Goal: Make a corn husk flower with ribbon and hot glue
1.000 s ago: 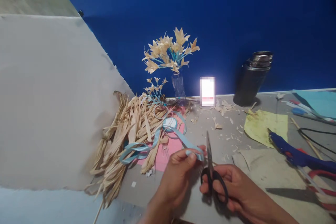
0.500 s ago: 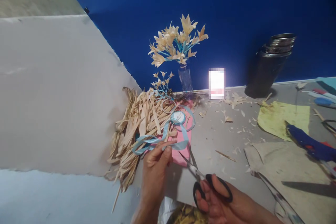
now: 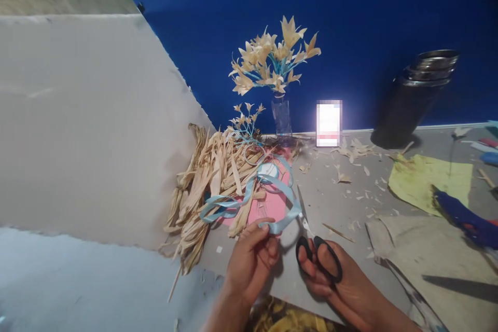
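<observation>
My left hand (image 3: 252,259) pinches a loop of light blue ribbon (image 3: 249,197) between thumb and fingers. The ribbon runs back to a small spool (image 3: 268,170) lying on a pink sheet (image 3: 268,206). My right hand (image 3: 330,280) grips black-handled scissors (image 3: 315,249), and their blades meet the ribbon just right of my left hand. A pile of dried husk strips (image 3: 210,187) lies to the left of the ribbon.
A clear vase of husk flowers (image 3: 278,62) stands against the blue wall, with a bright small card (image 3: 329,123) and a dark metal flask (image 3: 416,98) to its right. Yellow-green paper (image 3: 428,179), a blue glue gun (image 3: 462,215) and husk scraps lie at the right. A grey board (image 3: 78,129) leans left.
My left hand lifted the ribbon loop up and to the right. The scissors swung from lying open and low to upright, blades now closed in on the ribbon. The view shifted slightly right.
</observation>
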The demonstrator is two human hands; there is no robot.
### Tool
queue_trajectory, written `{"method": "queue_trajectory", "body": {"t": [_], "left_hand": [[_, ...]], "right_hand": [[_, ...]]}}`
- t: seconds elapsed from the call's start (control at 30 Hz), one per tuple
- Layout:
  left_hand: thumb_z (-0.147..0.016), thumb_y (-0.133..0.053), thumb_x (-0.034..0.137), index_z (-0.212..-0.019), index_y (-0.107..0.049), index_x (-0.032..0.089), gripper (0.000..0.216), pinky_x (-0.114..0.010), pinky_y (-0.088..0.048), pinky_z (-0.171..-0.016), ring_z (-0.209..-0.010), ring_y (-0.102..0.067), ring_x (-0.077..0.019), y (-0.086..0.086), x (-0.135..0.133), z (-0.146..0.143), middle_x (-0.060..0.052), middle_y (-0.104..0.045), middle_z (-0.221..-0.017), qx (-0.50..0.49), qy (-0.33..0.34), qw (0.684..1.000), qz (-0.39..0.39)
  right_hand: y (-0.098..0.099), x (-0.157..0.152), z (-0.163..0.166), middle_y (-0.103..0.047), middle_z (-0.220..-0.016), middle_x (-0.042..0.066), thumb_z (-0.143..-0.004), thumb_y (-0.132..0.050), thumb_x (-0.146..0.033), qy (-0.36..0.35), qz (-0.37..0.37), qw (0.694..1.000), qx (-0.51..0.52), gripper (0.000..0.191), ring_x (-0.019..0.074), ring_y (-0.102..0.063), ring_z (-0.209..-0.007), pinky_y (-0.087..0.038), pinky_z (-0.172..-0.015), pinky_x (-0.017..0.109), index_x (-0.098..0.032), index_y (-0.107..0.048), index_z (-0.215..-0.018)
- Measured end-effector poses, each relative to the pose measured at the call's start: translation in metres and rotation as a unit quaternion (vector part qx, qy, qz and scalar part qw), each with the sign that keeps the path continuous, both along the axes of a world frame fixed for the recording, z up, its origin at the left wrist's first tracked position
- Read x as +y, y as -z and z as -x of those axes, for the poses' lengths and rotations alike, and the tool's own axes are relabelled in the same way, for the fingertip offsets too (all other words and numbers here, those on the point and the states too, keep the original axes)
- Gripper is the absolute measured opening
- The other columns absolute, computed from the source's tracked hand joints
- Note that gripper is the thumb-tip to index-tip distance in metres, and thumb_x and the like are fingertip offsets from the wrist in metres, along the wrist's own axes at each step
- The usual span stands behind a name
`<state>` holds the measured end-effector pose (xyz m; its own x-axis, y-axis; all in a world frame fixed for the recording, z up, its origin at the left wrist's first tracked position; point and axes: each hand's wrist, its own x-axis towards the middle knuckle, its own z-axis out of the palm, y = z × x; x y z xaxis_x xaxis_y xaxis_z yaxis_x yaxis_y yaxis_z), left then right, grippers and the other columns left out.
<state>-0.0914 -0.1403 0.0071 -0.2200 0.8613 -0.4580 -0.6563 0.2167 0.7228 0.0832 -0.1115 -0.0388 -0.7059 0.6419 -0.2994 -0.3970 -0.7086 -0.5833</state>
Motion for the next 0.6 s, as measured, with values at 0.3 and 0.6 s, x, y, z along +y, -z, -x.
{"method": "queue_trajectory", "body": {"t": [0.3,0.6], "left_hand": [[-0.086,-0.068,0.055,-0.08,-0.078,0.017,0.04,-0.032,-0.051,-0.075,-0.081,-0.065,-0.0214,-0.03,0.021,0.02,-0.009,-0.071,-0.09,0.408,0.026,0.908,-0.094],[-0.079,-0.077,0.035,-0.071,-0.07,0.019,0.019,-0.035,-0.046,-0.086,-0.1,-0.061,-0.0251,-0.024,0.047,-0.004,-0.01,-0.066,-0.102,0.474,0.133,0.854,-0.17]], "right_hand": [[-0.005,0.002,-0.001,-0.049,-0.066,-0.004,-0.067,-0.079,-0.079,-0.011,-0.06,0.996,-0.066,0.07,0.0046,-0.028,-0.053,-0.016,-0.047,0.021,-0.013,-0.068,-0.085],[-0.01,0.005,-0.005,-0.048,-0.063,-0.005,-0.06,-0.077,-0.086,-0.032,-0.112,0.985,-0.127,0.077,0.0048,-0.029,-0.052,-0.018,-0.049,0.022,-0.015,-0.066,-0.084]]}}
